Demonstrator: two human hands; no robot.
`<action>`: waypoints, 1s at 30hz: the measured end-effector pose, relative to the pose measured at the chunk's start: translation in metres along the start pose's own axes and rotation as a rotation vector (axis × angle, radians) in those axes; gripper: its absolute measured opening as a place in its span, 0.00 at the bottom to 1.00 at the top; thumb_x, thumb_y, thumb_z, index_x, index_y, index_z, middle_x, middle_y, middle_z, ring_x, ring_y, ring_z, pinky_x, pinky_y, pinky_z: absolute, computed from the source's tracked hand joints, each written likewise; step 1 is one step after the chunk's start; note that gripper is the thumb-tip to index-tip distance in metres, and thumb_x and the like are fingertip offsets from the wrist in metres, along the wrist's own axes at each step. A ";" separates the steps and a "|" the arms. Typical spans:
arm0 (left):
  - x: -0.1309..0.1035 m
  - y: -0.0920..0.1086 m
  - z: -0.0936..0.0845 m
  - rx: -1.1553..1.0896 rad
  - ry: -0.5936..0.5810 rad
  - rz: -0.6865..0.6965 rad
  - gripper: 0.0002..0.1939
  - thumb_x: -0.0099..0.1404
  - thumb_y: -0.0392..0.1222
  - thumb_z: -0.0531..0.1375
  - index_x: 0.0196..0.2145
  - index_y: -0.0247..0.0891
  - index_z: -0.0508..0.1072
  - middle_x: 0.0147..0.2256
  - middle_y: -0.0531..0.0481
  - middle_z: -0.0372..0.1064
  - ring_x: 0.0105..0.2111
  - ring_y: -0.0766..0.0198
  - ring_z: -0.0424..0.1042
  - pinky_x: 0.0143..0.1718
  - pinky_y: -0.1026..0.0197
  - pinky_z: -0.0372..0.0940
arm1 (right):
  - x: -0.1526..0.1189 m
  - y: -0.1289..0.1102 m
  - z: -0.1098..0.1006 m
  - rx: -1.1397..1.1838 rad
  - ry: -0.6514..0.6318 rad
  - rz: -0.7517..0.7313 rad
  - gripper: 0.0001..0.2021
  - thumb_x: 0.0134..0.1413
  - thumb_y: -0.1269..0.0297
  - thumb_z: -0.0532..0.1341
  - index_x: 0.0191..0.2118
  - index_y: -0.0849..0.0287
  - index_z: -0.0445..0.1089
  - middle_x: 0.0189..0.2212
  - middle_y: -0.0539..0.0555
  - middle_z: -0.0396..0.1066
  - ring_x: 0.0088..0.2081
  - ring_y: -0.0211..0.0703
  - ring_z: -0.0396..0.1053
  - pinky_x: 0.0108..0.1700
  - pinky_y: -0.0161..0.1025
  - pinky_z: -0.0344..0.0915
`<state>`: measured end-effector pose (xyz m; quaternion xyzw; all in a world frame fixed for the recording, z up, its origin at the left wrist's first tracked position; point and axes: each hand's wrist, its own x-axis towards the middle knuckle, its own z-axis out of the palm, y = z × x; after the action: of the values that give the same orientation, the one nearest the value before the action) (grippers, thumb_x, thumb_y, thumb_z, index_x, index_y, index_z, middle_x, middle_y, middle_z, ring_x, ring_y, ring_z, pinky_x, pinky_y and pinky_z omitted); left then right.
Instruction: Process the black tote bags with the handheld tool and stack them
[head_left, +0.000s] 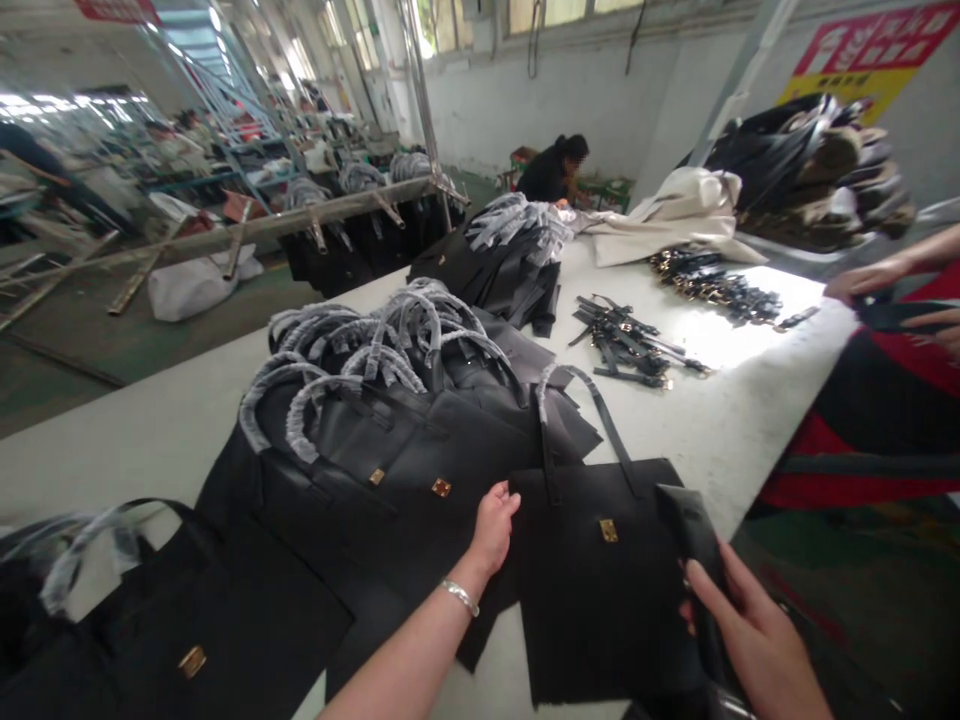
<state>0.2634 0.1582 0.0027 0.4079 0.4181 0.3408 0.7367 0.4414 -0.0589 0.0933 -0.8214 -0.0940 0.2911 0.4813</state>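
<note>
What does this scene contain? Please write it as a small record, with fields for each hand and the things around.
Left hand: pinches the upper left corner of a black panel
Right hand: grips a folded black piece by the panel's right edge
Panel details: gold-coloured fitting, one upright handle
Left of panel: heaped black pieces with wrapped handles
Beyond panel: small black straps with metal parts
Surface: pale table
Others: person at far end; another's hand at right
</note>
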 end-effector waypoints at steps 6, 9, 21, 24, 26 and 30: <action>-0.011 0.004 -0.005 -0.114 -0.171 -0.041 0.23 0.58 0.48 0.68 0.48 0.33 0.77 0.44 0.39 0.77 0.44 0.54 0.76 0.51 0.52 0.67 | -0.031 -0.025 0.078 0.126 -0.524 0.038 0.40 0.52 0.49 0.63 0.68 0.59 0.55 0.22 0.46 0.69 0.20 0.40 0.67 0.21 0.37 0.66; -0.011 0.004 -0.008 -0.115 -0.176 -0.073 0.22 0.57 0.47 0.69 0.47 0.34 0.77 0.43 0.42 0.77 0.42 0.57 0.76 0.46 0.59 0.68 | -0.032 -0.039 0.105 0.136 -0.651 -0.020 0.32 0.54 0.57 0.61 0.65 0.56 0.60 0.24 0.46 0.68 0.19 0.37 0.67 0.20 0.34 0.65; -0.005 0.006 -0.005 -0.102 -0.103 -0.141 0.26 0.46 0.45 0.75 0.41 0.34 0.76 0.36 0.47 0.77 0.36 0.61 0.76 0.40 0.63 0.69 | -0.026 -0.050 0.117 0.123 -0.593 -0.085 0.25 0.54 0.63 0.62 0.59 0.47 0.68 0.28 0.46 0.71 0.20 0.34 0.67 0.19 0.29 0.63; -0.006 0.008 -0.003 -0.087 -0.087 -0.150 0.27 0.44 0.45 0.76 0.40 0.33 0.76 0.35 0.47 0.77 0.37 0.59 0.77 0.39 0.63 0.70 | -0.026 -0.053 0.116 0.133 -0.585 -0.114 0.23 0.53 0.64 0.62 0.57 0.47 0.70 0.27 0.45 0.71 0.20 0.34 0.68 0.19 0.29 0.63; -0.008 0.007 -0.002 -0.065 -0.086 -0.168 0.27 0.42 0.46 0.76 0.39 0.33 0.76 0.35 0.47 0.77 0.38 0.57 0.77 0.38 0.63 0.71 | -0.026 -0.055 0.116 0.136 -0.574 -0.129 0.21 0.52 0.64 0.62 0.54 0.49 0.72 0.27 0.46 0.71 0.19 0.34 0.68 0.19 0.29 0.63; -0.017 0.016 0.003 -0.009 -0.136 -0.214 0.29 0.41 0.46 0.76 0.41 0.33 0.77 0.35 0.46 0.78 0.35 0.55 0.78 0.33 0.62 0.72 | -0.025 -0.063 0.115 0.150 -0.457 -0.172 0.27 0.54 0.63 0.62 0.61 0.51 0.66 0.29 0.47 0.72 0.20 0.35 0.67 0.21 0.31 0.65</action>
<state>0.2567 0.1501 0.0240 0.3797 0.4067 0.2335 0.7974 0.3637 0.0475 0.1137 -0.6855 -0.2479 0.4333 0.5300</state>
